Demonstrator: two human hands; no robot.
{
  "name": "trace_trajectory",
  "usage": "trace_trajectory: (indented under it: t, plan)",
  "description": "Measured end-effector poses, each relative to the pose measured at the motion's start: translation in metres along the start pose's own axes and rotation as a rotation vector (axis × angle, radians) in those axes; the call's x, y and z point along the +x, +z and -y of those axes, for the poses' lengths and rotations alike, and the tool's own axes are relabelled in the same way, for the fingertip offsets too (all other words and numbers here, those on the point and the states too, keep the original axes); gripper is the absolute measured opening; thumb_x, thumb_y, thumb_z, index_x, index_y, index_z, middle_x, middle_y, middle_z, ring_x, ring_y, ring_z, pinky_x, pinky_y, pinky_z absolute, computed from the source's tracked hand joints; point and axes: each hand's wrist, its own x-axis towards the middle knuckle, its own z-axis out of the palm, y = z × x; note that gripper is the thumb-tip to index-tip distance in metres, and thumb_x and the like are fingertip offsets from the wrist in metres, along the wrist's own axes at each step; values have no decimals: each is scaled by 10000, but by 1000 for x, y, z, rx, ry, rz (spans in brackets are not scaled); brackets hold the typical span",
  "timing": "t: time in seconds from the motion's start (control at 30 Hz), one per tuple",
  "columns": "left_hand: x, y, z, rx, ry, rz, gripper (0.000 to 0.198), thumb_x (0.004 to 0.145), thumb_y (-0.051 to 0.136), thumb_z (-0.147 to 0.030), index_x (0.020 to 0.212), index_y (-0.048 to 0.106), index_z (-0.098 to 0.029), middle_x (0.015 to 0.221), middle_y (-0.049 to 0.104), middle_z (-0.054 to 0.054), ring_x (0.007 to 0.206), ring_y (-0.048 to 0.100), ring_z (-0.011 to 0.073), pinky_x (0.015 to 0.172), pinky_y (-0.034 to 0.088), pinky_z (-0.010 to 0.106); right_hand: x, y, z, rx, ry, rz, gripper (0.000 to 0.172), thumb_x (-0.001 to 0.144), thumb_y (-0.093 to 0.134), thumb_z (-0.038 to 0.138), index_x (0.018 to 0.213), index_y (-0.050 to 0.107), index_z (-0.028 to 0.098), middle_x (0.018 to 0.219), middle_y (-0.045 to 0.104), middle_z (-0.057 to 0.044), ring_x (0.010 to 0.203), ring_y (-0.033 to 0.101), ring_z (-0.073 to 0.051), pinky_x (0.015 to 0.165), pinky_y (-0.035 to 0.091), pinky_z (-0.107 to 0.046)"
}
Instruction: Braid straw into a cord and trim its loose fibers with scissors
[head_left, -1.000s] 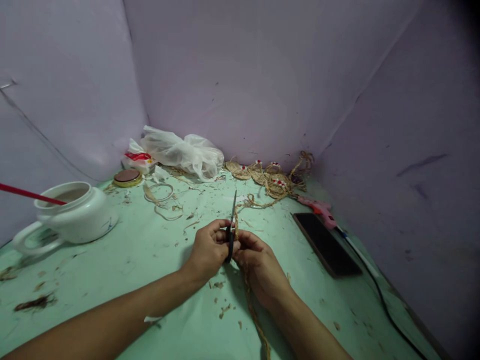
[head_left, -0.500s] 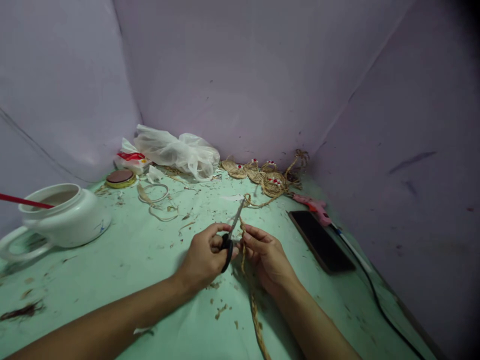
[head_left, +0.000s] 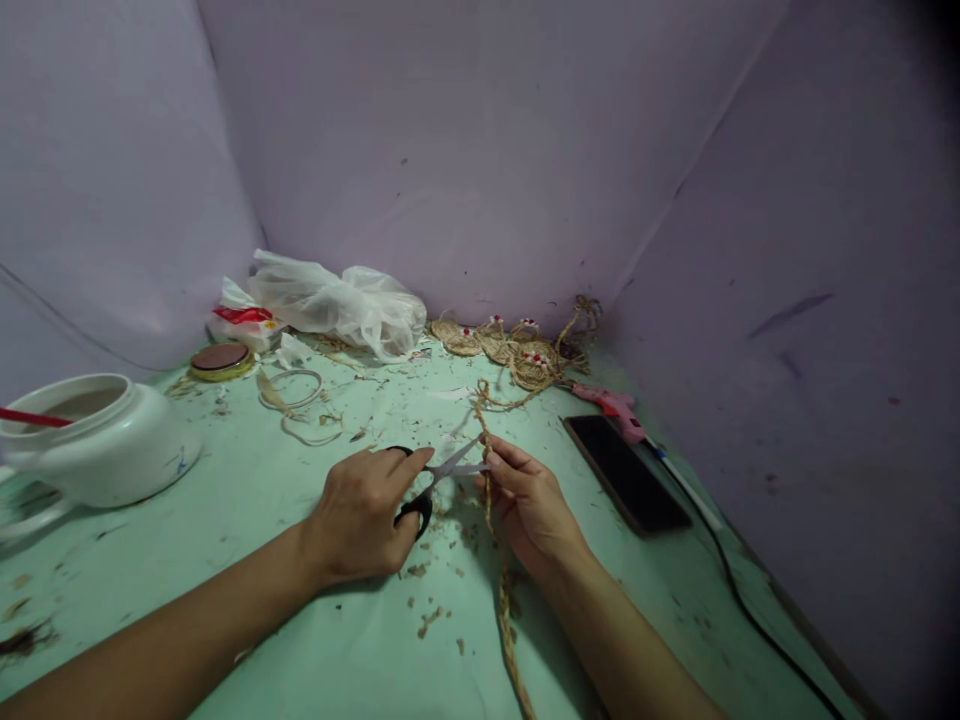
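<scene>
My left hand [head_left: 369, 515] has its fingers in the black handles of a pair of scissors [head_left: 442, 474]. The blades stand apart, with their tips at a braided straw cord [head_left: 507, 625] beside my right fingertips. My right hand [head_left: 534, 505] pinches that cord between thumb and fingers. Below the hand the cord runs down to the near edge of the view; above it, a thinner stretch reaches a small loop and bends right, toward woven round pieces [head_left: 534, 368] with red and white beads.
On the green table [head_left: 300, 620], a white pot [head_left: 112, 450] holding a red stick stands left. Behind lie a plastic bag [head_left: 345, 305], a round tin [head_left: 221, 362] and a ring [head_left: 291, 388]. A phone [head_left: 626, 475] and a pink glue gun [head_left: 616, 408] with its cable lie right.
My left hand has moved left and turned, and the scissors have opened and swung from upright to pointing right at the cord. My right hand still pinches the cord. The view has shifted slightly.
</scene>
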Motion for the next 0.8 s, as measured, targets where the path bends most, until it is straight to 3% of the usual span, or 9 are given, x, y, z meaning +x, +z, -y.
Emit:
trace_trajectory:
  t: [0.5, 0.8]
  plan:
    - [1, 11, 7, 34, 2, -21, 463, 705, 429, -140, 1163, 499, -141, 736, 654, 43, 623, 594, 188, 566, 448, 304, -1, 0, -4, -107, -103, -25, 275, 466, 768, 175, 723, 674, 152, 605, 607, 23, 495, 513, -73, 501, 460, -218]
    - [4, 4, 8, -158, -184, -25, 405, 686, 462, -195, 1083, 542, -212, 952, 665, 17, 825, 617, 180, 715, 465, 284, -2, 2, -2, -94, -105, -23, 261, 470, 761, 166, 714, 671, 155, 616, 590, 24, 525, 503, -77, 511, 471, -222]
